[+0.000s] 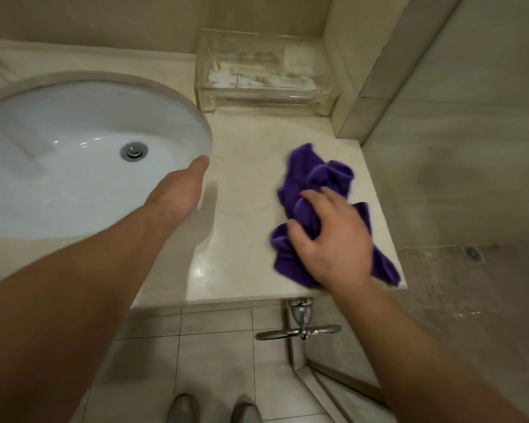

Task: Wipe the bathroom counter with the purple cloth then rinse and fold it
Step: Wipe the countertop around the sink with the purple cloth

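Note:
The purple cloth (315,190) lies bunched on the beige marble counter (245,166), near its front right corner. My right hand (330,236) presses down on the cloth, fingers curled into its folds. My left hand (177,190) rests at the right rim of the white oval sink (74,166), thumb pointing forward. Its fingers are hidden beneath the hand. A metal drain plug (133,151) sits at the bottom of the basin.
A clear acrylic box (266,71) with packets inside stands at the counter's back, against the wall. A glass shower partition rises at the right edge. A chrome door handle (300,325) hangs below the counter front. My shoes show on the tiled floor.

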A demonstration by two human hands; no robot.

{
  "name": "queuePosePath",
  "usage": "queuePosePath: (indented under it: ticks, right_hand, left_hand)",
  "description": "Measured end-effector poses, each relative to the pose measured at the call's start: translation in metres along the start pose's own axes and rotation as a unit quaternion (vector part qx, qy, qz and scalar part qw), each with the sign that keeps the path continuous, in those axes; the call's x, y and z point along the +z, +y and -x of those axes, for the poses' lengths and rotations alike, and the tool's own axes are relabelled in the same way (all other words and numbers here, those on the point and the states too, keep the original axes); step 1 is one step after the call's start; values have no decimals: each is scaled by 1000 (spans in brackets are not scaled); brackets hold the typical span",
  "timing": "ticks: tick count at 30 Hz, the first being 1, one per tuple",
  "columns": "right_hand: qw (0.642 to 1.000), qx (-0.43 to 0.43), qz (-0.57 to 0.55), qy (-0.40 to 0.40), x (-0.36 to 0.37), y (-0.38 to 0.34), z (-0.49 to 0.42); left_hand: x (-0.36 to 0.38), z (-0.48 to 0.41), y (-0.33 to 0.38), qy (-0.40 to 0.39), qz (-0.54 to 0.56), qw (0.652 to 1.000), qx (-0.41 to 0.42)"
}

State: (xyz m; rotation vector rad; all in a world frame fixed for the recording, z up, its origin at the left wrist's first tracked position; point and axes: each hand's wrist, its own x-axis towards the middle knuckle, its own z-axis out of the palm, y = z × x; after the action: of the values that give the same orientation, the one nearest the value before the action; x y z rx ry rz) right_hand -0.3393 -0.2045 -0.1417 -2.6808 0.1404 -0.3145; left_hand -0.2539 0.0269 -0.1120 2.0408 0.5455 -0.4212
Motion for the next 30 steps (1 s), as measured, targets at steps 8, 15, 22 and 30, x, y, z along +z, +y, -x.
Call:
queuePosePath:
  ticks: [8,15,22,30]
  right_hand:
    - [991,-105,-34,-79,63,-125,2]
    - [992,-111,-42,-51,46,-87,-10]
    - [1000,11,-19,-2,-10,21,-30]
    - [997,72,6,18,-12,29,-25]
  left_hand:
    - [-2,2,2,-12,30,999,10]
    - [-5,5,4,-10,-28,999,28]
    - [-5,8,2,-13,-69,997,32]
    - [0,8,3,-9,-96,994,48]
